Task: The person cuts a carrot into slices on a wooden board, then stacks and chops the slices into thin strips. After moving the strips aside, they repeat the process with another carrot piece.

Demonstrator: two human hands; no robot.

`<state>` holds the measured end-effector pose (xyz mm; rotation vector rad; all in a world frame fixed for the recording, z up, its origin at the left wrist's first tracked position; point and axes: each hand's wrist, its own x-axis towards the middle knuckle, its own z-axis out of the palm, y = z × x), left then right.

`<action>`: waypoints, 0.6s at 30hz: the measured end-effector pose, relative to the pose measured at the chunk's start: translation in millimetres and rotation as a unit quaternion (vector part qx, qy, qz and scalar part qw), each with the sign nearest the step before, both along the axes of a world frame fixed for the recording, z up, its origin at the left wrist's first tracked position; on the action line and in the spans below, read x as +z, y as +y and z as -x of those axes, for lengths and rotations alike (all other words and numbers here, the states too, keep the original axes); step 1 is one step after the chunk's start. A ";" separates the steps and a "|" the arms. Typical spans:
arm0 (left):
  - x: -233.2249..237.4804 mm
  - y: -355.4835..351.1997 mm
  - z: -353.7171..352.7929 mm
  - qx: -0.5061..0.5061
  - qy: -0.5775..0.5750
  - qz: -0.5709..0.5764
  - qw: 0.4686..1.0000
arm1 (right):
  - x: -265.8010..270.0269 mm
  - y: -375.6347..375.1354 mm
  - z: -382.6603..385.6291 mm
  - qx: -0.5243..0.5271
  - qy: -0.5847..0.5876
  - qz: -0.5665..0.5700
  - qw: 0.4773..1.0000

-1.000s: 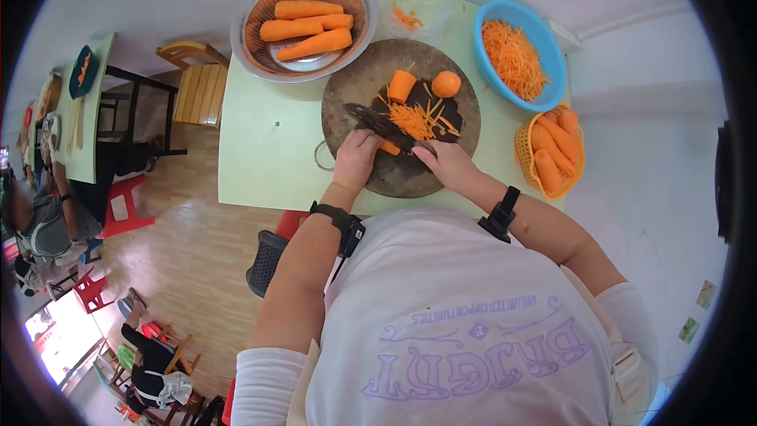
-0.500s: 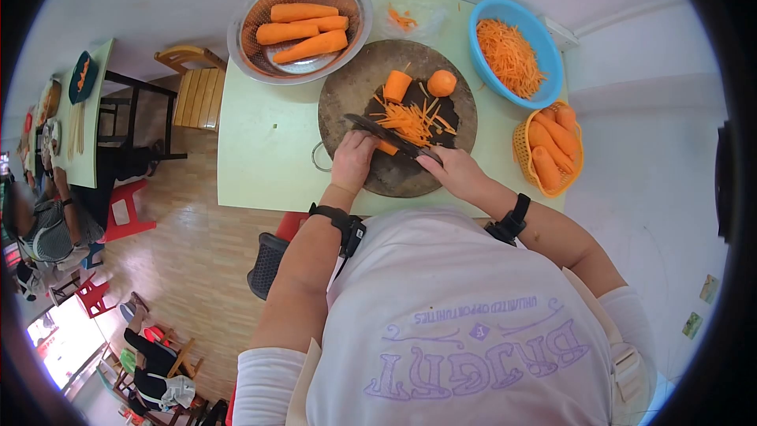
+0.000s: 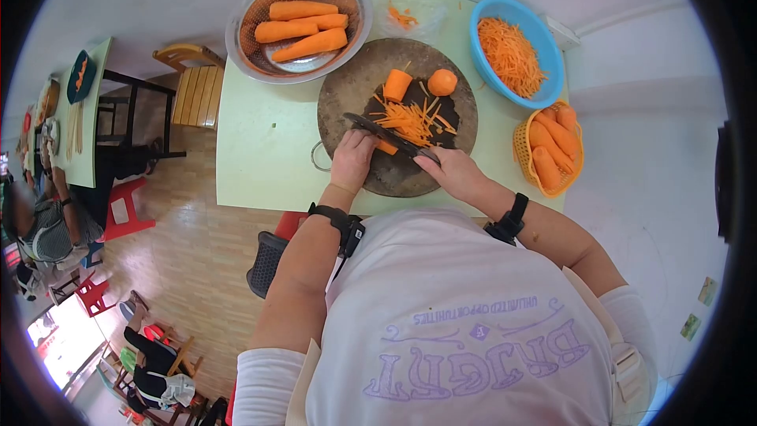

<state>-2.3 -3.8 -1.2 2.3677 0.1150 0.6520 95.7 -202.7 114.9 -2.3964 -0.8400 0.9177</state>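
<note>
My right hand (image 3: 456, 173) is closed round the handle of a dark-bladed knife (image 3: 384, 129), whose blade slants up and left across the round cutting board (image 3: 347, 87). Fingers of my left hand (image 3: 352, 159) are bent and press on a carrot piece (image 3: 386, 147) beside the blade, which hides part of it. Just beyond the knife lies a loose pile of carrot shreds (image 3: 406, 121). Two thick carrot chunks, one upright (image 3: 397, 85) and one rounded (image 3: 442, 82), stand farther back on the board.
A steel bowl (image 3: 234, 39) holds several whole carrots. At the right are a blue basin (image 3: 558, 59) of shredded carrot and a yellow basket (image 3: 523, 159) of carrots. A plastic bag (image 3: 426, 20) lies behind the board. Other people sit at the left, near a wooden chair (image 3: 197, 95).
Hands, knife and carrot pieces keep almost the same places. The view has shifted very slightly.
</note>
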 end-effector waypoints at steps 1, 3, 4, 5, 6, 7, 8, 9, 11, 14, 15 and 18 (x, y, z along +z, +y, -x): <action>0.0 0.0 0.1 -0.001 0.002 0.001 1.000 | -2.4 2.0 -0.8 0.001 0.000 0.014 1.000; -0.8 -0.2 0.5 0.001 0.005 0.005 1.000 | -6.7 9.3 -0.9 0.002 0.001 0.029 1.000; -1.1 -0.5 0.4 0.002 0.006 0.008 1.000 | -8.6 15.3 0.0 0.000 -0.004 0.038 0.999; -1.3 -1.4 0.3 0.003 0.008 0.009 1.000 | -10.5 19.0 0.2 -0.001 -0.008 0.047 0.999; -0.8 -1.9 0.8 0.003 0.010 0.009 1.000 | -16.1 19.1 -0.5 0.001 -0.006 0.046 0.999; -0.4 -0.8 1.5 0.004 0.012 0.010 1.000 | -24.2 18.0 -1.4 -0.004 -0.012 0.028 1.000; 0.1 -0.2 2.4 0.004 0.013 0.010 1.000 | -28.7 16.6 -1.7 -0.010 -0.018 0.012 1.000; 1.3 -0.2 2.3 0.002 0.010 -0.008 1.000 | -28.2 16.4 -2.1 -0.009 -0.018 0.012 1.000; -0.1 0.3 3.2 0.000 0.007 -0.025 1.000 | -26.6 16.9 -3.0 -0.018 -0.009 -0.003 1.000; -4.7 0.0 5.6 0.005 -0.011 -0.007 1.000 | -30.9 14.1 -2.8 -0.010 -0.024 -0.040 0.999; -4.3 0.3 5.7 0.005 -0.010 -0.003 1.000 | -30.5 13.8 -3.0 -0.011 -0.024 -0.040 0.999; -3.9 0.9 4.6 0.009 -0.013 -0.004 1.000 | -25.0 11.8 -3.5 -0.014 -0.002 -0.063 0.998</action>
